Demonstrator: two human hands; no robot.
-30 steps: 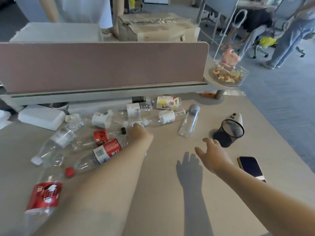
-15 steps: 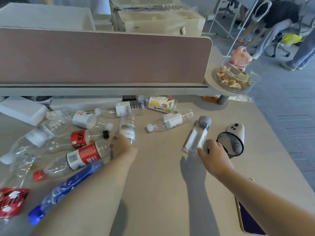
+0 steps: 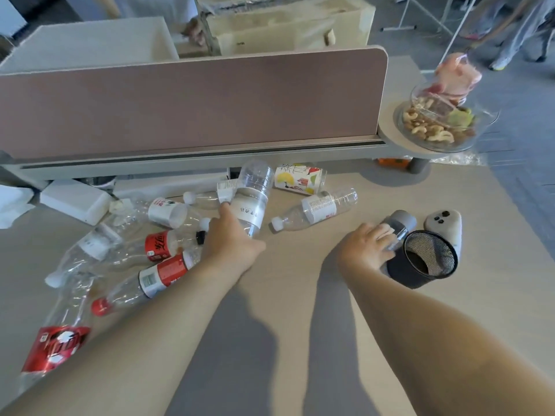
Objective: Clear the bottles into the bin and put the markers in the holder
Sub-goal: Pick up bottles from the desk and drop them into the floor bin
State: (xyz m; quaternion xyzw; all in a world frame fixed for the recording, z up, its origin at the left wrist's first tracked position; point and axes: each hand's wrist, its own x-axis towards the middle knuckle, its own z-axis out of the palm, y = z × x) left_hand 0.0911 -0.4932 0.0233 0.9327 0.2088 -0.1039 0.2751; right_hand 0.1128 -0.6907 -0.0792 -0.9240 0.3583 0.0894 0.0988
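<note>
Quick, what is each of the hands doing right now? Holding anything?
Left hand: holds a clear bottle with a white label.
Right hand: grips the grey-capped bottle beside the black mesh holder.

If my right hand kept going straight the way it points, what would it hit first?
Likely the white controller, just past the grey-capped bottle the right hand grips; the mesh holder sits close beside that line, depth unclear.
</note>
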